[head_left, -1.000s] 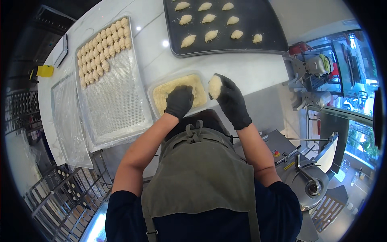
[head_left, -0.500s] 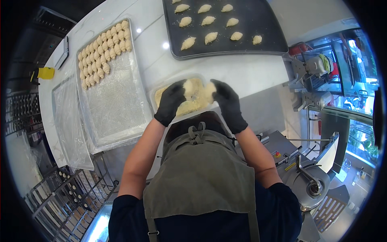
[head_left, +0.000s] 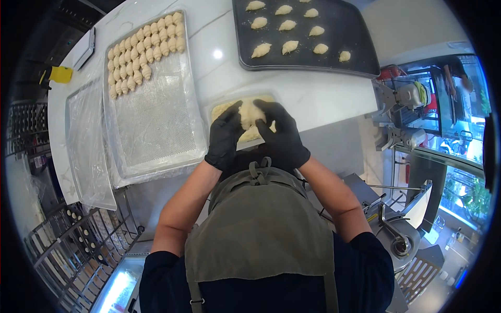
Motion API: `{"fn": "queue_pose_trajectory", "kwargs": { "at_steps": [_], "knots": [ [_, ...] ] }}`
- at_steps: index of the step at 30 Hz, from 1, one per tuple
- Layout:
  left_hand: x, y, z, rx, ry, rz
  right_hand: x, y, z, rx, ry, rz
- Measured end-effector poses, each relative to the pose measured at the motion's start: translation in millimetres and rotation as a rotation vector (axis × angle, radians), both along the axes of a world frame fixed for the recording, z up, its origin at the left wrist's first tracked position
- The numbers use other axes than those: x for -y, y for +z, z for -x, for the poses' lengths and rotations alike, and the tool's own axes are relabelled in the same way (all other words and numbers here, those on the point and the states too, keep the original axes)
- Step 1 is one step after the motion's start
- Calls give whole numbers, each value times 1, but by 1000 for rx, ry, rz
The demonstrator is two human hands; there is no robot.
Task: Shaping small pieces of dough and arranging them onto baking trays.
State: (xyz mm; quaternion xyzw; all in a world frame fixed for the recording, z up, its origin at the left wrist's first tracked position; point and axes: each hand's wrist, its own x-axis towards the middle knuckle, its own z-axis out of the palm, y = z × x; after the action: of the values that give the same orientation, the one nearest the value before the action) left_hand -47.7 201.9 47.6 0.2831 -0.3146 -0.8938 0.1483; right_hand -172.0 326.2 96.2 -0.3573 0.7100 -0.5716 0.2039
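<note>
From where I stand, pale dough (head_left: 251, 115) covered in crumbs is between the two gloved hands, just above a shallow plastic tub of yellowish crumbs (head_left: 223, 108). It is blurred, and I can't make out whether it is one piece or two pressed together. Too firm a squeeze could flatten its shape, and a loose hold could drop it or shed coating past the tub's rim. The tub sits close to the near edge of the tabletop (head_left: 313, 94), so a knock from a wrist might shift it.

The left hand (head_left: 225, 133) is half curled, its fingers gripping the dough's left side. The right hand (head_left: 282, 134) clasps the other side, thumb nearer the body and fingers beyond, spread only as wide as the dough needs.

To the left lies a perforated tray (head_left: 162, 125) lined with clear plastic, with plain rolled pieces (head_left: 148, 46) packed in rows at its far end. On the far right, a dark tray (head_left: 349, 31) carries crumbed pieces (head_left: 289, 47) set well apart, loose crumbs scattered around some of them
</note>
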Motion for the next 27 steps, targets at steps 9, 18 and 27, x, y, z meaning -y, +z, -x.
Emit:
{"fn": "queue_pose_trajectory", "kwargs": {
  "at_steps": [9, 18, 27],
  "knots": [
    [19, -11, -10, -58, 73, -200, -15, -34, -19, 1198, 50, 185],
    [33, 9, -20, 99, -81, 327, -12, -28, -17, 1120, -16, 75],
    [38, 12, -41, 219, -400, 690, -23, -38, 4, 163, 194, -198]
  ]
}}
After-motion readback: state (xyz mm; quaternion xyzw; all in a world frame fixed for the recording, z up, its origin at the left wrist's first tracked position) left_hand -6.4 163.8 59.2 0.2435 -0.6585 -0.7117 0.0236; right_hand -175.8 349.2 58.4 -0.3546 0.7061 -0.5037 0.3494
